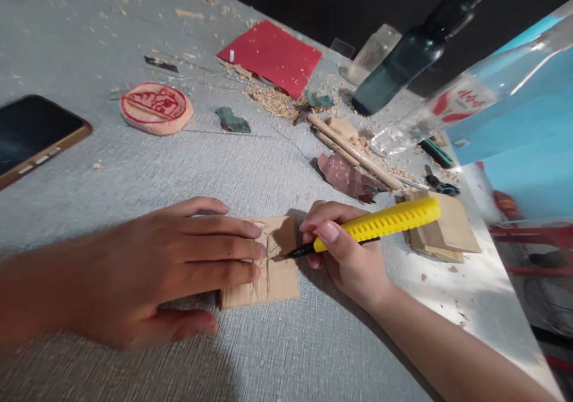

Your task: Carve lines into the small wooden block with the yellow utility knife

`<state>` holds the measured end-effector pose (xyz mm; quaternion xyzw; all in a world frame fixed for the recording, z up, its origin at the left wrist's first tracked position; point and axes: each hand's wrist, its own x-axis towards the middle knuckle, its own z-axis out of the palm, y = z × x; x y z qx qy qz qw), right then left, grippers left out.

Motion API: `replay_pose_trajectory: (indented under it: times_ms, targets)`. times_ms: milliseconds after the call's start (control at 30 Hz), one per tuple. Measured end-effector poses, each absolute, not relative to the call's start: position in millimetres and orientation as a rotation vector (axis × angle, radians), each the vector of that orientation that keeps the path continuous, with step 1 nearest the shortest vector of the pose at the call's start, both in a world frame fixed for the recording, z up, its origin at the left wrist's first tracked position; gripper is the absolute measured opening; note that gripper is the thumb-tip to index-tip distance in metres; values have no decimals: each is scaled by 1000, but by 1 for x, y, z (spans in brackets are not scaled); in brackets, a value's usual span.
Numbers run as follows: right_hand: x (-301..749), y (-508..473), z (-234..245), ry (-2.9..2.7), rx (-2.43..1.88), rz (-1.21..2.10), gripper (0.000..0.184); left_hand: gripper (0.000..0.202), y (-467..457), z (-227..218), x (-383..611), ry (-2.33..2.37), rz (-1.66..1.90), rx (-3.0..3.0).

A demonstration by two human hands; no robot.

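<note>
A small square wood block with pencil lines lies flat on the grey table. My left hand rests flat on its left part, fingers stretched out and pressing it down. My right hand is closed around a yellow-handled craft knife. The knife's dark blade tip touches the block's top face near its right edge.
A phone lies at the left edge. A round carved stamp, red paper, wood shavings, sticks, sandpaper scraps, stacked wood pieces and bottles lie behind and right. The table edge runs along the right.
</note>
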<state>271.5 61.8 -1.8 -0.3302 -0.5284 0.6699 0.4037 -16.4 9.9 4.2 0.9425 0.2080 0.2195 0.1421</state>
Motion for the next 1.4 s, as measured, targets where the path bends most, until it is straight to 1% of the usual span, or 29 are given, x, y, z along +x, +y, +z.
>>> replay_pose_trajectory:
  times_ms: [100, 233, 400, 500, 667, 800, 1000, 1167, 1400]
  targets:
    - [271, 59, 0, -1312, -886, 1686, 15, 42, 9, 4, -16, 620, 647, 2732]
    - [272, 55, 0, -1297, -942, 1545, 7, 40, 9, 5, -15, 628, 650, 2722]
    - [272, 53, 0, -1266, -966, 1404, 11, 38, 9, 5, -14, 643, 666, 2717]
    - [271, 54, 0, -1262, -941, 1430, 11, 39, 8, 3, -15, 642, 683, 2720]
    - [270, 58, 0, -1309, -850, 1600, 12, 39, 8, 1, -15, 645, 677, 2729]
    - [268, 58, 2, -1332, -820, 1674, 6, 38, 8, 2, -16, 636, 660, 2735]
    - [270, 57, 2, -1239, -935, 1532, 9, 42, 6, -1, -17, 640, 639, 2734]
    - [272, 57, 2, -1318, -899, 1606, 11, 40, 7, -2, -17, 640, 642, 2730]
    - [273, 57, 0, -1310, -927, 1553, 14, 40, 7, 0, -17, 653, 654, 2729]
